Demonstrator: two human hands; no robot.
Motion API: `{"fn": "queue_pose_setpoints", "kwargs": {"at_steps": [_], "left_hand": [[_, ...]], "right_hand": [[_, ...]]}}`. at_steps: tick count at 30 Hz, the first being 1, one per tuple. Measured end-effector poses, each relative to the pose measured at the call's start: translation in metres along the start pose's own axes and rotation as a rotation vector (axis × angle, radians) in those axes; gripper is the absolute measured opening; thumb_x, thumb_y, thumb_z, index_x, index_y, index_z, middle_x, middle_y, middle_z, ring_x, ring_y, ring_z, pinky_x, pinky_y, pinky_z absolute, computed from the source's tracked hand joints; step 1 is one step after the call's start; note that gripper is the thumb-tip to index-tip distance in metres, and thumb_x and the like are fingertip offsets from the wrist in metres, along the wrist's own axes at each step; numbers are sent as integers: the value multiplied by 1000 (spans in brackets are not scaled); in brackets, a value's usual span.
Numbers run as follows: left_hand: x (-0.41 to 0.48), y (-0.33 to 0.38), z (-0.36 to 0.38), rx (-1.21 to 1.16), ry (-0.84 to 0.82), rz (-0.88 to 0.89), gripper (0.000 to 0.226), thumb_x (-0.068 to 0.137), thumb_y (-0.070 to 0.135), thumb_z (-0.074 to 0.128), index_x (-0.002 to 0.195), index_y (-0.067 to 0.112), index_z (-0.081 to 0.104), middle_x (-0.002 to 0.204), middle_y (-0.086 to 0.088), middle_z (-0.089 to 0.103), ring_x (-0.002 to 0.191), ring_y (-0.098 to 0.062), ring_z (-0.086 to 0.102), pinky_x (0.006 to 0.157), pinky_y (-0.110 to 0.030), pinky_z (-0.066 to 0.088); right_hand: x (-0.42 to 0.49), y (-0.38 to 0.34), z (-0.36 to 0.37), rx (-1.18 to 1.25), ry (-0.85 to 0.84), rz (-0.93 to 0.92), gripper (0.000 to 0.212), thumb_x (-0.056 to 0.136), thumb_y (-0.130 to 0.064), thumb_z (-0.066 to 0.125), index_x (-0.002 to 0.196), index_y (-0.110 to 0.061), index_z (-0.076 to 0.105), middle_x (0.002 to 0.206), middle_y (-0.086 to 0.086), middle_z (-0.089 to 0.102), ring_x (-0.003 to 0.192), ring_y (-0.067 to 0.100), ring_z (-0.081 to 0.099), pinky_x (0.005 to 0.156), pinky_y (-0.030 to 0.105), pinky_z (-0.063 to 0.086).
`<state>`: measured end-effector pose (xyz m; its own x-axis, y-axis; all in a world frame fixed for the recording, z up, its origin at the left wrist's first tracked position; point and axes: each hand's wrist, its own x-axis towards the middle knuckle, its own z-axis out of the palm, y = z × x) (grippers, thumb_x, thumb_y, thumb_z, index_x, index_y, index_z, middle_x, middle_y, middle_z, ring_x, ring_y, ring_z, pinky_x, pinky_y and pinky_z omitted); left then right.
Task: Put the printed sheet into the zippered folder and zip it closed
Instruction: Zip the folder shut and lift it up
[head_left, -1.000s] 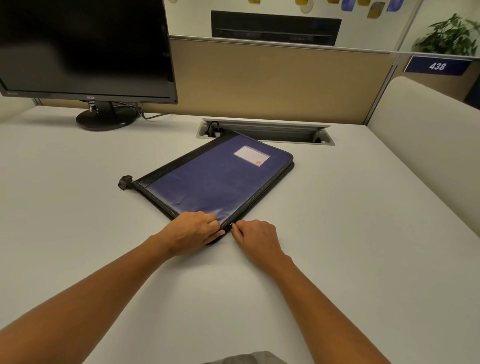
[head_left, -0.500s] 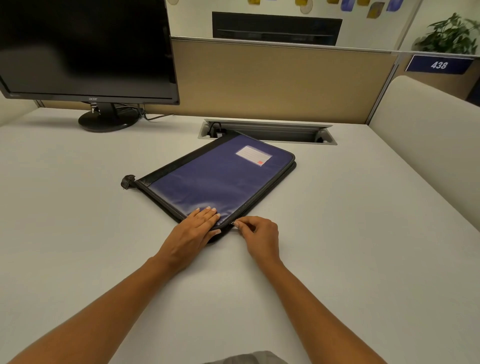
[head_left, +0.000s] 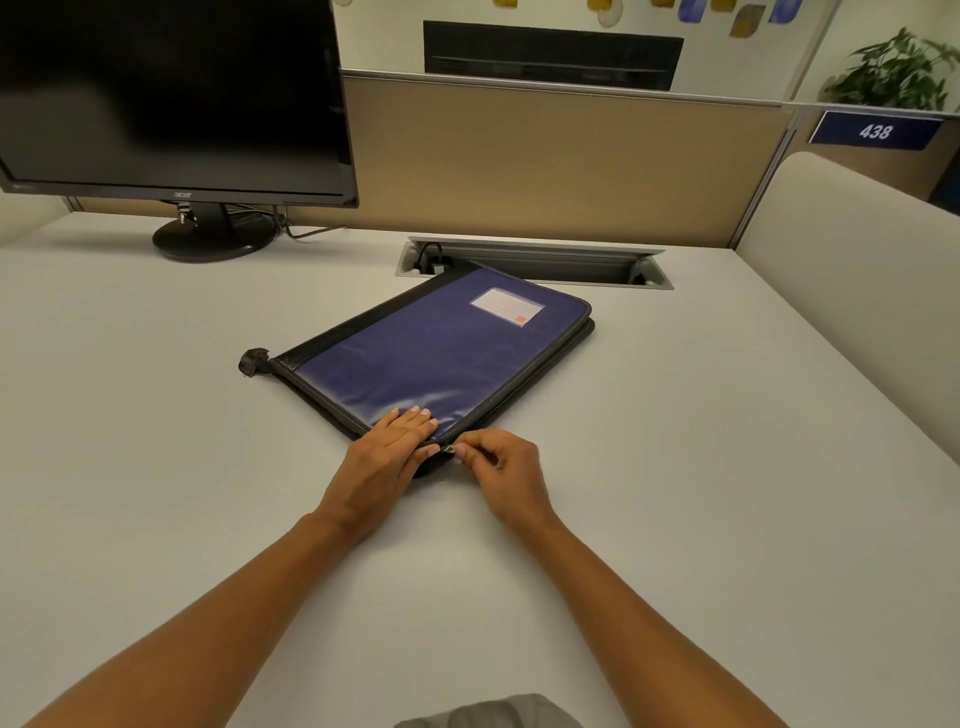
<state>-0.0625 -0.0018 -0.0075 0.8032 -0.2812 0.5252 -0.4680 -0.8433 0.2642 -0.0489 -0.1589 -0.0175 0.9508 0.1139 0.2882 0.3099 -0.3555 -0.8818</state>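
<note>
Head view: our left hand has gone from curled at the corner to flat — fingers spread, pressing the blue zippered folder down, holding nothing. Right hand stays pinched on the zipper pull just beside the left fingertips. Printed sheet isn't visible — presumably inside. We judge the folder is now braced, zipping can start along the right edge.
</note>
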Motion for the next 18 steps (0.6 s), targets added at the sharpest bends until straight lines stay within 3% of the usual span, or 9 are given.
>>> {"fn": "queue_pose_setpoints", "kwargs": {"at_steps": [3, 12, 14, 15, 18], "left_hand": [[0, 0, -1, -13, -23, -17, 64, 94, 38, 23, 106, -11, 63, 108, -27, 65, 100, -41, 63, 87, -58, 43], [-2, 2, -6, -28, -90, -69, 65, 95, 38, 21, 109, -11, 61, 112, -28, 63, 104, -43, 60, 91, -58, 37], [-3, 2, -9, -16, -99, -60, 67, 96, 39, 19, 108, -11, 62, 111, -27, 64, 103, -42, 61, 97, -45, 39], [-4, 4, -11, -5, -105, -50, 67, 97, 39, 20, 107, -11, 62, 111, -27, 64, 103, -42, 61, 103, -30, 34], [-3, 5, -16, 2, -102, -20, 64, 96, 37, 23, 106, -12, 62, 111, -28, 64, 103, -43, 61, 110, -10, 7]], "right_hand": [[-3, -3, 7, -47, -26, -78, 10, 82, -6, 64, 88, -2, 71, 85, 13, 72, 75, 9, 58, 69, 5, 41], [-2, 0, 4, -85, 101, -33, 10, 81, -14, 66, 87, -9, 73, 80, 9, 73, 69, 12, 62, 65, 19, 50], [1, 4, -1, -105, 144, -9, 10, 82, -14, 66, 86, -9, 73, 80, 9, 73, 71, 14, 64, 64, 18, 49], [4, 5, -4, -113, 156, -2, 10, 82, -14, 66, 87, -9, 73, 81, 9, 73, 71, 14, 64, 64, 14, 47], [9, 9, -9, -143, 183, 27, 10, 82, -16, 67, 85, -9, 73, 80, 8, 73, 69, 12, 62, 62, 8, 43]]}}
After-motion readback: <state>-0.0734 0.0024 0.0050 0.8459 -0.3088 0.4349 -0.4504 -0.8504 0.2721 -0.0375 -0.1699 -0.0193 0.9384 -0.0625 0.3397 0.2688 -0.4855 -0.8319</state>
